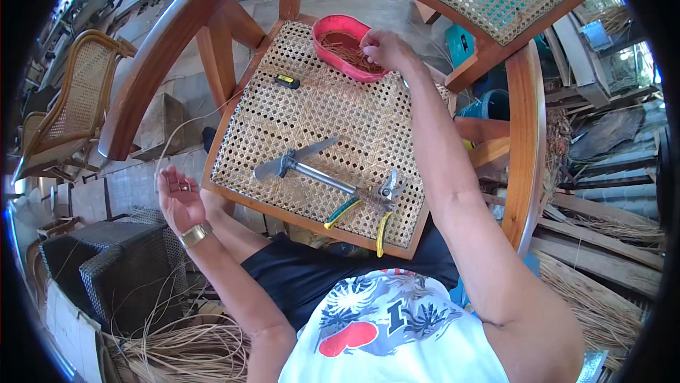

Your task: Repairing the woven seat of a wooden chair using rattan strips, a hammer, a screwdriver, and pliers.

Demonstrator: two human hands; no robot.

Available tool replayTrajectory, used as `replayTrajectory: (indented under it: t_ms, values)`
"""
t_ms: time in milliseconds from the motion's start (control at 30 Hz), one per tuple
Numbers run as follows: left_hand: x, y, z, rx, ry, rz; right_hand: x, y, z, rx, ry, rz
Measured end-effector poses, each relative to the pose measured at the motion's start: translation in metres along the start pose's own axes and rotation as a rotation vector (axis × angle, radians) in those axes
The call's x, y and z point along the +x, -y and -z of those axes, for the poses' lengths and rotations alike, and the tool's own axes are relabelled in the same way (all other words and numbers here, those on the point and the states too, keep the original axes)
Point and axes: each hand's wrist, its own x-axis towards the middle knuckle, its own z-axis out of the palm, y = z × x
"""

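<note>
The right hand (pixel 382 50) has its fingertips bunched at the pink dish (pixel 354 71), near the back of the woven seat (pixel 333 110); I can't tell whether they pinch any thin brown pieces (pixel 340 49). The left hand (pixel 183 202) is palm-up, loosely curled, by a pale strand (pixel 167 144). A wrist knock might tip the dish, I'd say; a dropping forearm might catch the cutters (pixel 389 187).

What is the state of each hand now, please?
Left hand: closed on a thin cane strand.
Right hand: fingers bunched at the red container; whether its grip holds anything cannot be told.
</note>
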Motion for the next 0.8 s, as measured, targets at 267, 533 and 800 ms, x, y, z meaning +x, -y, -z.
replayTrajectory:
  t_ms: [267,533,800]
  values:
    - [-0.092,0.022,-0.015,0.01,-0.031,0.083,0.001,-0.008,-0.013,0.342,0.037,-0.086]
    - [-0.123,0.055,-0.065,0.202,0.068,0.053,-0.026,0.019,-0.007,0.973,-0.028,-0.14]
    - [-0.092,0.077,-0.103,0.681,0.371,-0.094,-0.114,0.123,-0.066,1.348,0.414,-0.09]
